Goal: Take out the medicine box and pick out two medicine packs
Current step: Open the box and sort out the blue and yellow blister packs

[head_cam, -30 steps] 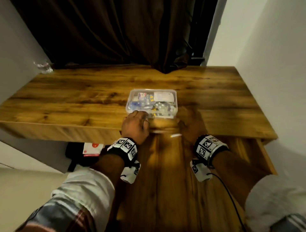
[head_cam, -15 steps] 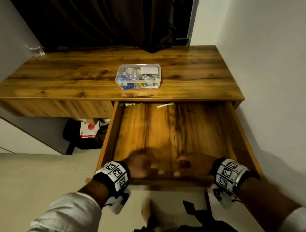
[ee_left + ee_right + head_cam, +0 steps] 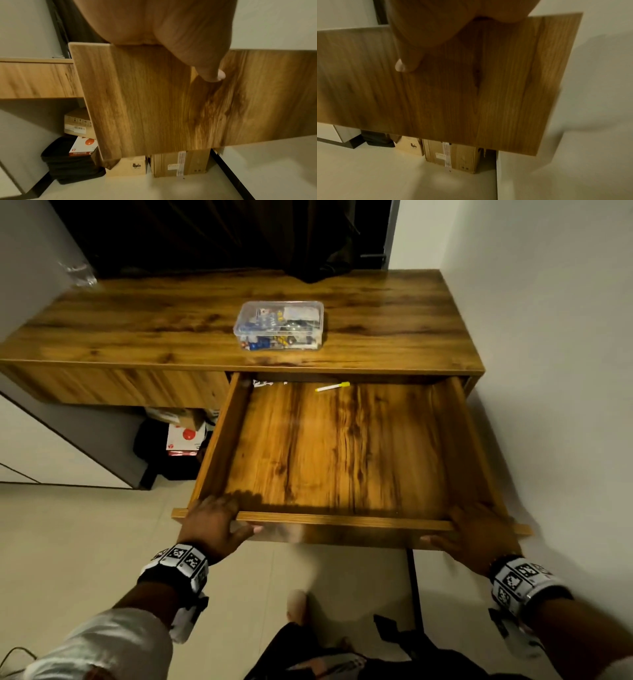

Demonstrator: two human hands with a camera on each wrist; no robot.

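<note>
Both hands point(image 3: 212, 523) on drawer front point(image 3: 342, 534)

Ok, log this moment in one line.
clear plastic medicine box: on wooden desktop | left hand, right hand: gripping open wooden drawer's front

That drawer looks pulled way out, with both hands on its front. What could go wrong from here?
The drawer is far out; pushed shut fast, its front could pinch the fingers of the left hand or right hand hooked over the edge. The pen at the back may roll. The clear box sits near the desk edge; a jolt might shift it.
</note>
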